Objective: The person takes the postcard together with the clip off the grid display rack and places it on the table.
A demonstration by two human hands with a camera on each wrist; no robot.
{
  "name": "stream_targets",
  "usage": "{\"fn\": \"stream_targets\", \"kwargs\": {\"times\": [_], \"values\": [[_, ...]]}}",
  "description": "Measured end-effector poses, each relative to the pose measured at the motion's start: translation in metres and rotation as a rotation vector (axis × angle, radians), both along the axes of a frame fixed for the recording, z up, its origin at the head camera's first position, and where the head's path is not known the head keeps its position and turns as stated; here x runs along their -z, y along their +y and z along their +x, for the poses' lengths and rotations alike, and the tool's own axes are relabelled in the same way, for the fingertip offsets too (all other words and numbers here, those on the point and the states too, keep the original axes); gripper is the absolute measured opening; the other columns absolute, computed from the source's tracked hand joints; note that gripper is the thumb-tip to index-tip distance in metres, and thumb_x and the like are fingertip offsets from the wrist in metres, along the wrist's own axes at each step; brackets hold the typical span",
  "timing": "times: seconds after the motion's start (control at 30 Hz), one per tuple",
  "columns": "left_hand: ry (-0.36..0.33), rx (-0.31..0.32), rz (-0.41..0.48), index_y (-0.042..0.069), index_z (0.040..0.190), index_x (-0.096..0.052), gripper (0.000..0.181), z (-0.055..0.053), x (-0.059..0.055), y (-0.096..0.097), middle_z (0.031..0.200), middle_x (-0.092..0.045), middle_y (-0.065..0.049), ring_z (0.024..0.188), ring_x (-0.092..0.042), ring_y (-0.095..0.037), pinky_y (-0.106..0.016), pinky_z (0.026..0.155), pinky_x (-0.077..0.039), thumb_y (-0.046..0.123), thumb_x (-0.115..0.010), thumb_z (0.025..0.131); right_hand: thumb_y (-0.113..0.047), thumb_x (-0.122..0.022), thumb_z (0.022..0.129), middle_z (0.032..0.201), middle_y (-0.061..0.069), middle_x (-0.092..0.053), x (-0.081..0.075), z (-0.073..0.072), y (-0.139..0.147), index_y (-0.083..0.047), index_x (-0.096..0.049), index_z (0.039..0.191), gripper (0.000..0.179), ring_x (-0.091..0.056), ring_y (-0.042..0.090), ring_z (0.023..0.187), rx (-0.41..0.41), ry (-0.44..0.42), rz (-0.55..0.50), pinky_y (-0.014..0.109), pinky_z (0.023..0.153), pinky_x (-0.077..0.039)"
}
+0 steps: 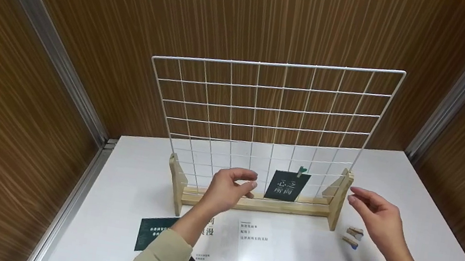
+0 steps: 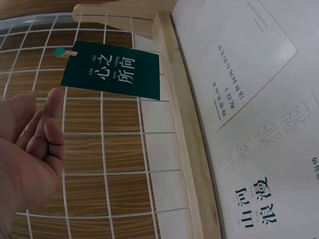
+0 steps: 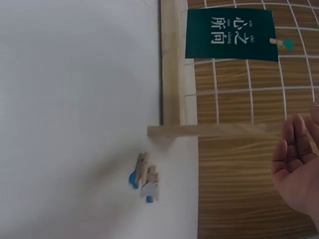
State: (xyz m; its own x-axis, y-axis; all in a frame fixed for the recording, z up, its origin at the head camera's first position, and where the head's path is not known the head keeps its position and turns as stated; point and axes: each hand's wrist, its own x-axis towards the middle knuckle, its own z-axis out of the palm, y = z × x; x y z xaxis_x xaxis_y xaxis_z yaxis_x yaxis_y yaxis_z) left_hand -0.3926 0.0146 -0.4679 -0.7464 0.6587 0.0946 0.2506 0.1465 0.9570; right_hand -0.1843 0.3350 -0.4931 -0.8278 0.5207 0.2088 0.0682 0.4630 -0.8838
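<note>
A dark green card with white characters hangs on the white wire grid, fixed at its top edge by a small wooden clothespin with a green heart. My left hand is just left of the card, fingers loosely bent with nothing between them. Beyond the stand's right wooden foot, my right hand hovers in the air, its fingers loosely bent and holding nothing. Below it two clothespins with blue and pale ornaments lie on the table.
White cards with dark print lie in front of the stand's wooden base. Another dark green card lies to the left, partly behind my left forearm. Wood-grain panels enclose the white table at the back and sides.
</note>
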Motion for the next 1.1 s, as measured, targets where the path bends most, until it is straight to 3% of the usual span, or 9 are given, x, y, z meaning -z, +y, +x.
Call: {"fn": "stream_targets", "kwargs": {"times": [0.2,0.57,0.87,1.1], "values": [[0.053,0.033,-0.024,0.011,0.129,-0.075,0.029,0.001,-0.010,0.016,0.132,-0.072,-0.005,0.078,-0.077,-0.014,-0.027,0.069,-0.059,0.012,-0.074,0.101,-0.028,-0.068,0.107,0.131,0.018,-0.069,-0.016,-0.018,-0.014,-0.001,-0.067,0.140,0.043,-0.065,-0.001,0.105,-0.060,-0.020,0.022,0.011,0.090,-0.051],[0.119,0.075,-0.085,0.015,0.136,-0.072,0.035,0.001,-0.012,0.042,0.139,-0.069,-0.003,0.079,-0.075,-0.015,-0.025,0.069,-0.058,0.010,-0.074,0.101,-0.028,-0.069,0.106,0.124,0.013,-0.072,-0.032,-0.054,-0.032,-0.006,-0.069,0.139,0.040,-0.067,0.019,0.105,-0.135,-0.039,0.086,0.015,0.086,-0.054],[0.211,0.045,-0.117,0.018,0.139,-0.071,0.038,0.003,-0.012,0.057,0.142,-0.068,-0.003,0.076,-0.073,-0.015,-0.024,0.068,-0.056,0.013,-0.074,0.102,-0.025,-0.071,0.105,0.118,0.013,-0.074,-0.041,-0.078,-0.042,-0.007,-0.069,0.139,0.038,-0.066,0.027,0.102,-0.162,-0.052,0.135,0.018,0.081,-0.053],[0.294,0.030,-0.168,0.018,0.139,-0.071,0.037,0.001,-0.012,0.064,0.141,-0.068,-0.003,0.069,-0.063,-0.004,-0.022,0.072,-0.054,0.015,-0.074,0.102,-0.018,-0.071,0.105,0.114,0.013,-0.076,-0.039,-0.087,-0.043,-0.007,-0.071,0.138,0.035,-0.067,0.026,0.096,-0.184,-0.050,0.168,0.021,0.078,-0.054]]}}
